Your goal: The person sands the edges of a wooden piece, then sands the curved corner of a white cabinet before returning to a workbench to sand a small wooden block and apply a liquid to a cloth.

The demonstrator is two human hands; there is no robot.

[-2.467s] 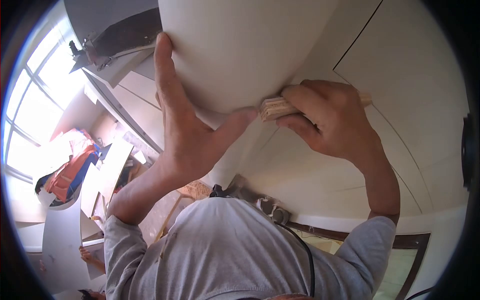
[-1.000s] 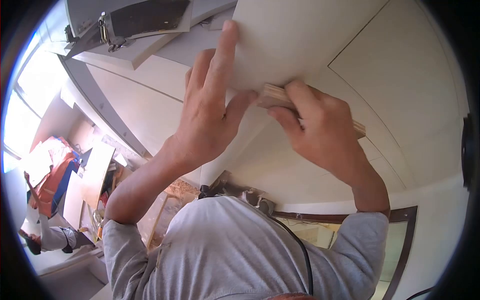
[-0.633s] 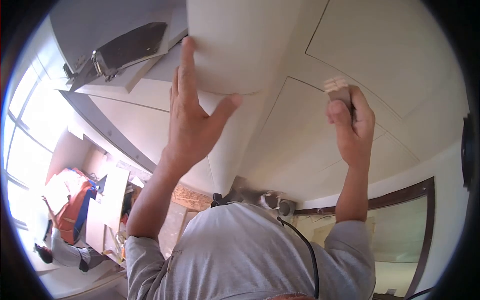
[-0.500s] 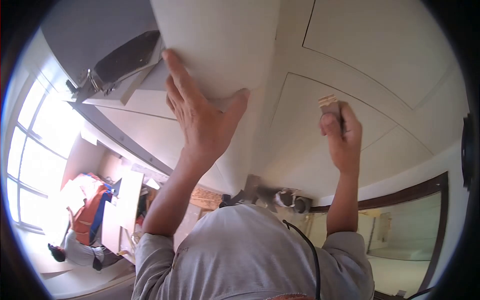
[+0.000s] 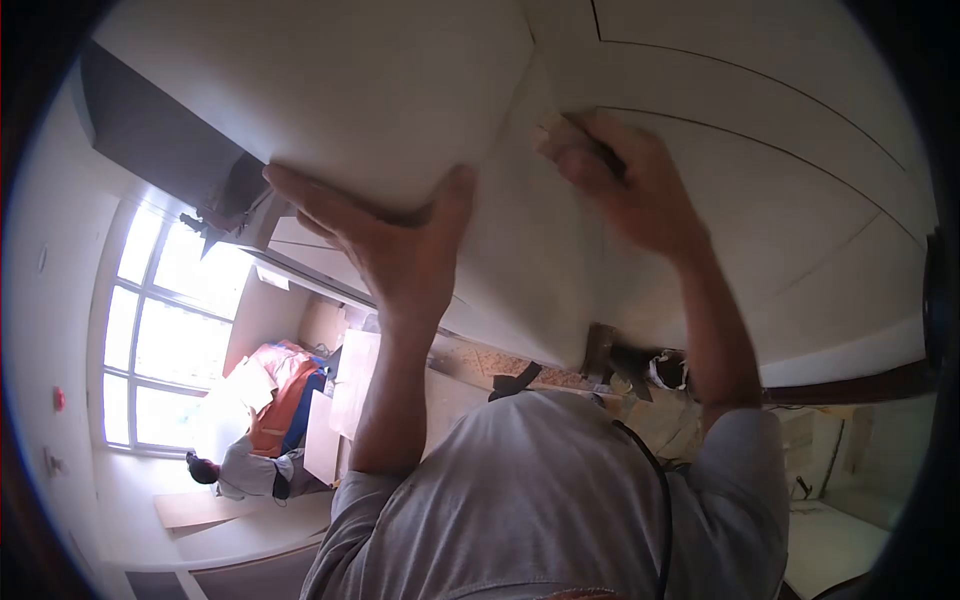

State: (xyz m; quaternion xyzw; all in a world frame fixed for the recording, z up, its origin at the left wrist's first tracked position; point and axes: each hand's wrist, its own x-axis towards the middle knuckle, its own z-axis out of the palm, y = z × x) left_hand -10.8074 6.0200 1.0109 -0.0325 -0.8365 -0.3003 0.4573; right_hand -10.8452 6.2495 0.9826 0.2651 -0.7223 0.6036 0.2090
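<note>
A large white panel point(image 5: 370, 90) fills the top of the view, its lower edge running above my left hand. My left hand point(image 5: 385, 240) is open, thumb and forefinger spread wide with their tips at that edge. My right hand point(image 5: 645, 190) is closed round a small wood block point(image 5: 548, 136), slightly blurred, whose pale end points left. The block is close to the corner where the panel meets the white grooved surface point(image 5: 760, 190) on the right.
A grey surface point(image 5: 150, 120) with metal hardware point(image 5: 208, 222) lies at the left. Further off, a person point(image 5: 250, 465) is beside boards and an orange heap point(image 5: 285, 400) near a bright window point(image 5: 165, 330). Dark items stand on the floor below the grooved surface.
My right hand has moved left and up with the wood block, toward the corner. My left hand has spread wider on the panel's edge. The whole view has turned and darkened.
</note>
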